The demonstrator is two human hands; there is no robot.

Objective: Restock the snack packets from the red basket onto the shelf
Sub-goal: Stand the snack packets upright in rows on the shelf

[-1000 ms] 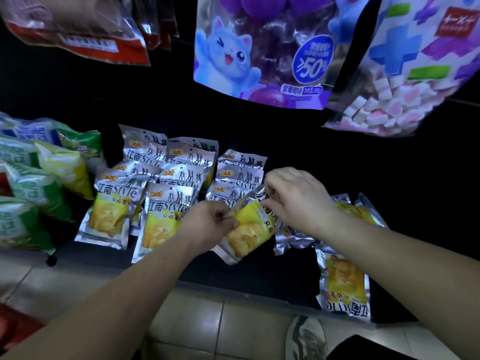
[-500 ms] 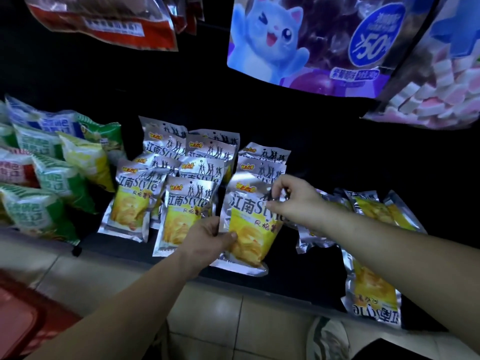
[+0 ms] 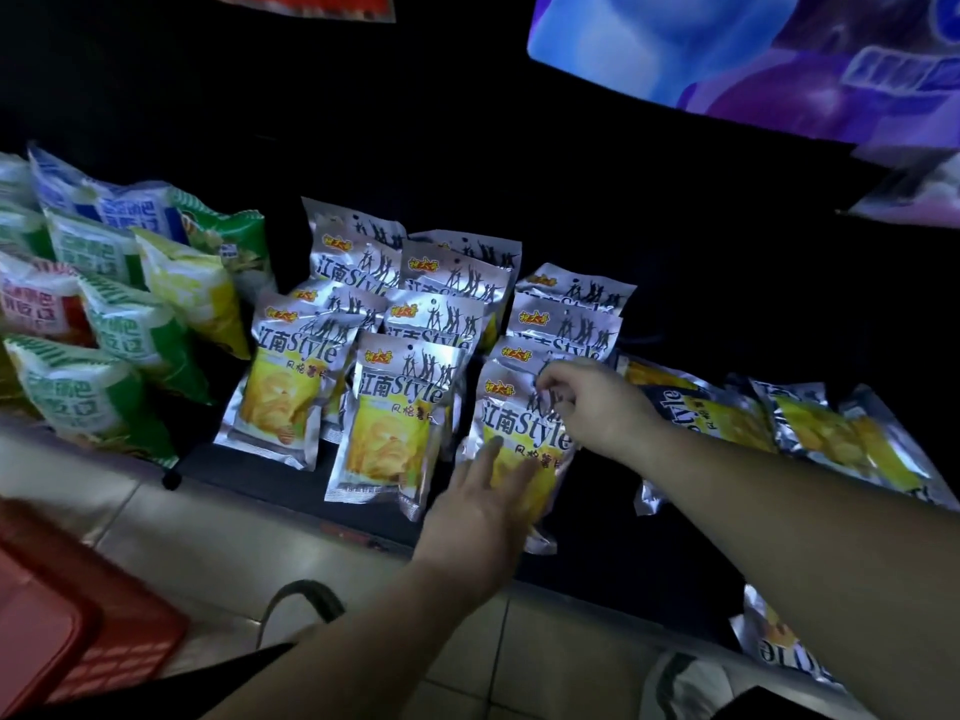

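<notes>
The chip packet (image 3: 519,423) stands at the front of the third row on the shelf (image 3: 618,543), leaning on those behind so its label shows. The right hand (image 3: 597,407) pinches its top to steady it, and the left hand (image 3: 478,506) presses flat-fingered on its lower face. A moment ago the left hand gripped that bottom edge.

On my feed the snack packets (image 3: 387,418) are silver foil with a yellow lower panel, black dancing silhouettes across the top and a small orange-and-yellow logo. Left of them I see green-and-white bags (image 3: 98,397), a pale yellow bag (image 3: 192,283) and a blue bag (image 3: 130,210). The basket (image 3: 78,631) is red with a fine grid. The shelf (image 3: 597,553) is black. The hanging bag (image 3: 727,59) looks blue and purple, though it's blurred.
</notes>
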